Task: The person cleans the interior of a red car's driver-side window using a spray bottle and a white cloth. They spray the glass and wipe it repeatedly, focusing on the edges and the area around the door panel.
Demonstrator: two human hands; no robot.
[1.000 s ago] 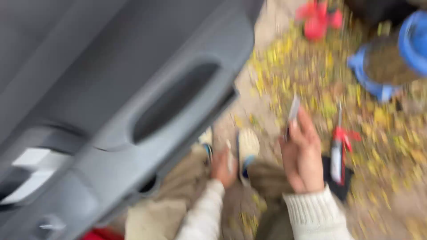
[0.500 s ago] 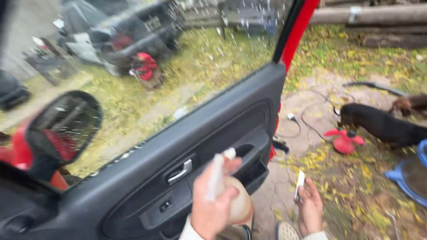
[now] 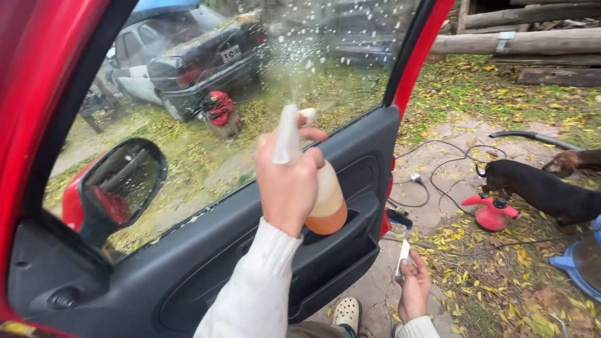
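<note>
In front of the open red car door (image 3: 350,206), left hand (image 3: 289,181) raised, fingers wrapped tight round a spray bottle (image 3: 313,181) with orange liquid in its lower part, white nozzle aimed at the door window (image 3: 250,94); index finger on the trigger. Glass speckled with droplets near its top edge. Bottle sits above the door pull pocket, close to the grey inner panel. Right hand (image 3: 413,291) low, beyond the door's lower right corner, fingers closed on a small flat pale scraper-like piece (image 3: 402,258); exact kind unclear. Side mirror (image 3: 122,188) at the window's lower left corner. On the leafy ground (image 3: 501,275): a dark dog (image 3: 544,194), a red tool (image 3: 491,213), black cables (image 3: 438,169).
</note>
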